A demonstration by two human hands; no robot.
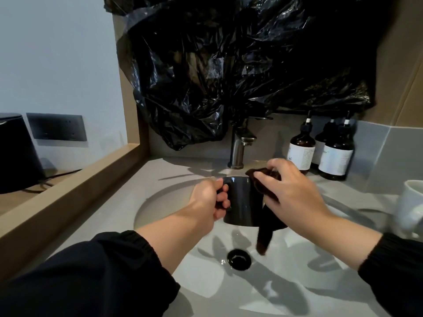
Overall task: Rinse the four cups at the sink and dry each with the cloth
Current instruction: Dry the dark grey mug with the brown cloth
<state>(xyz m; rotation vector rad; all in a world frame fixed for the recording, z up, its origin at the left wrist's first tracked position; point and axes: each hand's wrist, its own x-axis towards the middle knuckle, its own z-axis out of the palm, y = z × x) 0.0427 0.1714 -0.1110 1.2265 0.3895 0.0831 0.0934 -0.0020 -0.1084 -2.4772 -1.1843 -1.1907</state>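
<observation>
**Drying the black mug over the basin**

My left hand (207, 199) has its fingers (223, 199) curled through the handle of the glossy black ceramic mug (243, 202), gripping it upright above the sink. My right hand (295, 191) pinches the dark brown cloth (265, 234) and presses it against the mug's rim and right wall. The cloth is soft and matte; its loose tail hangs below the mug's base.

The mug is cylindrical and smooth, with a bright highlight near the rim.

Below it lies the oval white sink basin (160, 202), smooth, with a round black drain (239, 259). A brushed metal tap (238, 152) stands behind on the pale grey countertop (183, 165). To the right stand amber pump bottles with white labels (301, 149), and a white mug (409, 207) is at the frame edge. Crinkled black plastic sheeting (229, 65) hangs above the tap. A wooden ledge (68, 186) borders the left side.
</observation>
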